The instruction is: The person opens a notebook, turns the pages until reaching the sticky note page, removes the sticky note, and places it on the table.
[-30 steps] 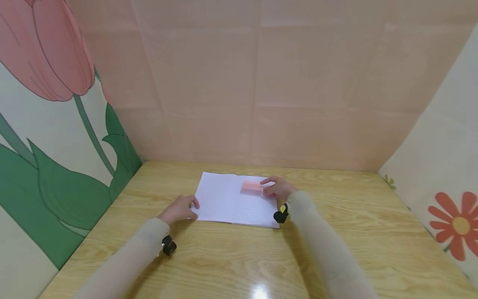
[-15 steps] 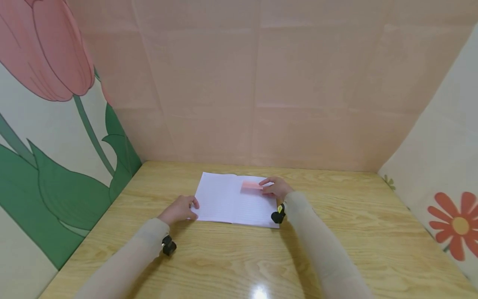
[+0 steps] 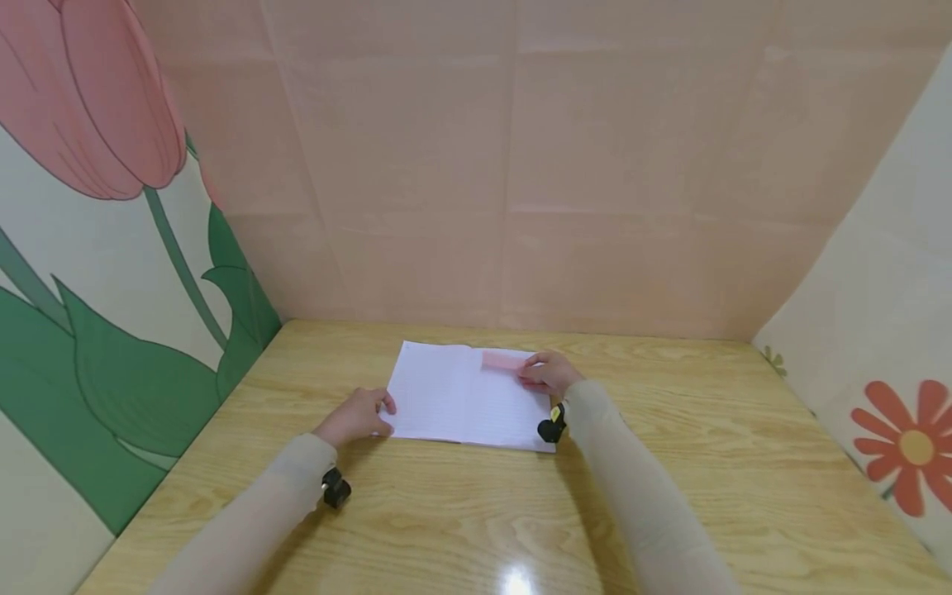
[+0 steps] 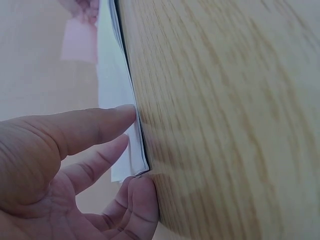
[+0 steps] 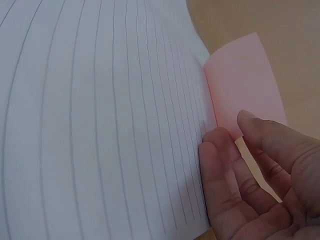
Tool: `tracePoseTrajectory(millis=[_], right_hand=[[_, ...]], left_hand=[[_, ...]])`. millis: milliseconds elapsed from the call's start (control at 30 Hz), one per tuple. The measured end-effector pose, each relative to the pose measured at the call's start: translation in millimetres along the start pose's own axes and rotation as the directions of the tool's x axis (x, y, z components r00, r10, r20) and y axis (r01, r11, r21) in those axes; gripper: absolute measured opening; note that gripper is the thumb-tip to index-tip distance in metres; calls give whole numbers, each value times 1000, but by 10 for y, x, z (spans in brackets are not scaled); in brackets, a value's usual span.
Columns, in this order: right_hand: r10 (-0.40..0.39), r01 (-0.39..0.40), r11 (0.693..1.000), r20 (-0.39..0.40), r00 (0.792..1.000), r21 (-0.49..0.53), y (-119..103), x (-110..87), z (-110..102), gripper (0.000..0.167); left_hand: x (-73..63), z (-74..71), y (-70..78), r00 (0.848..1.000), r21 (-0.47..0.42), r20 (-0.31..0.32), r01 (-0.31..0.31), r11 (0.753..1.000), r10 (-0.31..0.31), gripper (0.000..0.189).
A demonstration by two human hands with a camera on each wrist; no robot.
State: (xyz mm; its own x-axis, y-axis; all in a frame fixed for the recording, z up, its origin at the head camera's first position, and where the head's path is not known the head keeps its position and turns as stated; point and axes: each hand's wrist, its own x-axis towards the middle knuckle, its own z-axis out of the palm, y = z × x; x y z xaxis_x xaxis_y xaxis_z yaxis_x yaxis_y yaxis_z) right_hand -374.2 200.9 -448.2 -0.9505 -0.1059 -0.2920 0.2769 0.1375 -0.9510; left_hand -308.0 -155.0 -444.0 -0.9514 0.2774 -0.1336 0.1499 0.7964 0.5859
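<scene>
An open notebook (image 3: pixel 431 392) with white lined pages lies flat on the table. My left hand (image 3: pixel 360 413) is at its near left corner, thumb and a finger resting on the page edge, other fingers bent beside the corner in the left wrist view. On the upper part of the right page is a pink sticky note (image 3: pixel 500 361). My right hand (image 3: pixel 552 373) pinches its right end. In the right wrist view the thumb (image 5: pixel 260 125) lies against the pink paper, with the fingers (image 5: pixel 220 160) behind it, close over the ruled page. The note stands up from the page there.
The wood-grain table (image 3: pixel 461 521) extends around the notebook. A plain pinkish backdrop (image 3: pixel 506 165) rises behind it, with a tulip-print sheet (image 3: pixel 111 330) at left and a flower-print sheet (image 3: pixel 892 330) at right. Each wrist carries a small black camera (image 3: pixel 336 489).
The right thumb and fingers have come together on the sticky note's end. The note has shifted slightly toward the page's top. The left hand and notebook have stayed in place.
</scene>
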Motion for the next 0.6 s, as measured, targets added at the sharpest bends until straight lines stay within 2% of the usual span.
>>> tracePoseTrajectory(millis=[133,600], right_hand=[[0,-1,1000,13,1000,25,-4,1,-6,14],[35,-35,999,-7,999,0,11,31,-23,11]], left_hand=[[2,-10,9,1000,-2,3,1,1000,-1,25],[-15,-18,9,1000,-26,12,3,1000,-3,26]])
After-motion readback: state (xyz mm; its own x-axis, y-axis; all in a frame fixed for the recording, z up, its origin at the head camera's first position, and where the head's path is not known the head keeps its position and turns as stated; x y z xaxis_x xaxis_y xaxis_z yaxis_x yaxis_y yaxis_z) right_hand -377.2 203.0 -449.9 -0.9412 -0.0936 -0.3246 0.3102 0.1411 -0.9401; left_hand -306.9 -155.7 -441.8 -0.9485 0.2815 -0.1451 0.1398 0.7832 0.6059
